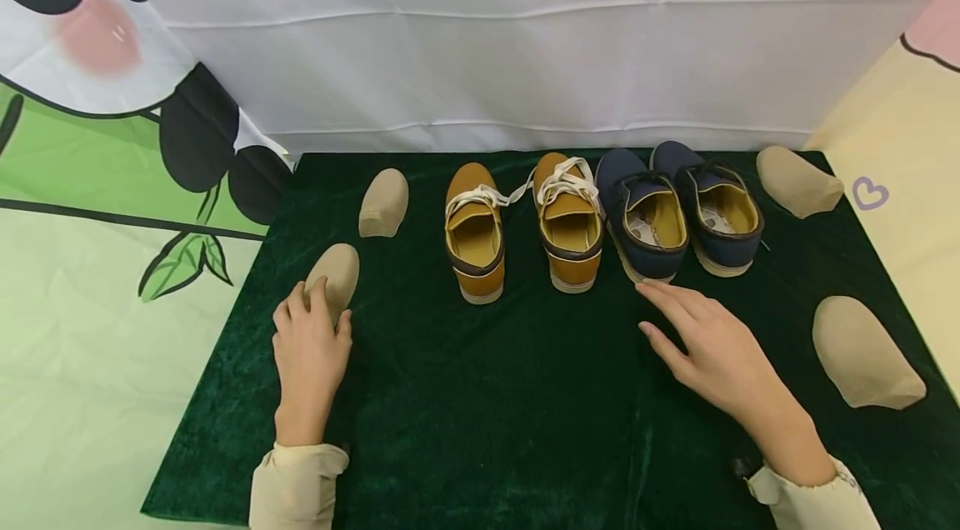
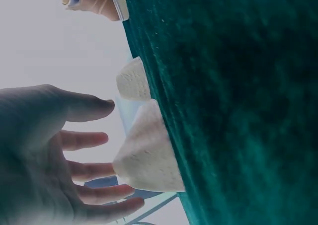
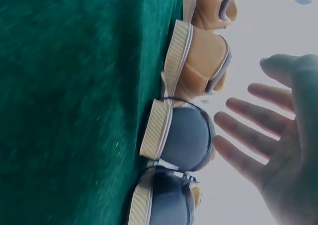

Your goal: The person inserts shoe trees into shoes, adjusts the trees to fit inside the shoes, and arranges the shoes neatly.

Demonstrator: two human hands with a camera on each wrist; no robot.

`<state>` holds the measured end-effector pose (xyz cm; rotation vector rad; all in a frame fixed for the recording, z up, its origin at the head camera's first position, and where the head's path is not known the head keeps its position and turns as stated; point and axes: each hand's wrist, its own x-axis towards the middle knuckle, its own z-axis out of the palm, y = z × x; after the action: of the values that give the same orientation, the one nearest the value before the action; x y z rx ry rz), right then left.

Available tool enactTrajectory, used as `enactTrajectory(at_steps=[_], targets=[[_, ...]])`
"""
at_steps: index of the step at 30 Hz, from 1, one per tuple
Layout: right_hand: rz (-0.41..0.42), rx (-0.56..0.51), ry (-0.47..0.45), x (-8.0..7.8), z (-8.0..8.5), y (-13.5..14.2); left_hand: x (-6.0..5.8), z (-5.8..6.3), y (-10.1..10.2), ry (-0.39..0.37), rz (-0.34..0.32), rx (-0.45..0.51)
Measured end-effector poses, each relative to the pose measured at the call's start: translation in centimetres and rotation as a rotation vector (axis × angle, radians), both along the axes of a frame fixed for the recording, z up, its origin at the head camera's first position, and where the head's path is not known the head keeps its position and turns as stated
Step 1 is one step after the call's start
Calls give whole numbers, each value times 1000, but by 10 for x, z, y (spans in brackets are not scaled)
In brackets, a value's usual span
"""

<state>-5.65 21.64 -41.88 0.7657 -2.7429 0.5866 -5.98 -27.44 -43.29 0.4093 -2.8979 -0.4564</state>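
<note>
In the head view my left hand (image 1: 309, 351) reaches over the near end of a beige toe-shaped shoe insert (image 1: 339, 267). Its fingers are spread in the left wrist view, with fingertips right at the insert (image 2: 149, 155) and not wrapped round it. A second insert (image 1: 384, 203) lies farther back. My right hand (image 1: 716, 347) hovers with fingers extended, palm downward, just in front of the heels of two navy shoes (image 1: 647, 217), (image 1: 720, 209) with dark laces. The right wrist view shows nothing in that hand. Left of the navy pair stand two mustard shoes (image 1: 474, 222), (image 1: 570, 217), white laces loosely trailing between them.
Two more beige inserts lie at the right, one (image 1: 798, 180) beside the navy shoes and one (image 1: 862, 355) nearer me. Everything stands on a dark green velvet cloth (image 1: 480, 413). A white fabric wall (image 1: 480, 72) rises behind it, and printed cartoon fabric (image 1: 75, 330) borders the left.
</note>
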Motion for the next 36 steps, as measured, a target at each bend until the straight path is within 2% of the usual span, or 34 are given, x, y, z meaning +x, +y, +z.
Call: enactTrajectory(at_steps=[5, 9, 16, 28, 36], targets=[[50, 9, 9, -10, -1, -13, -2, -3, -5, -68, 30, 42], [69, 12, -13, -14, -2, -21, -4, -6, -10, -78, 55, 53], [101, -7, -34, -26, 2, -34, -6, -6, -15, -19, 68, 45], [143, -17, -28, -42, 10, -47, -7, -1, -16, 19, 56, 76], [144, -67, -122, -49, 12, -56, -4, 8, -6, 41, 49, 111]])
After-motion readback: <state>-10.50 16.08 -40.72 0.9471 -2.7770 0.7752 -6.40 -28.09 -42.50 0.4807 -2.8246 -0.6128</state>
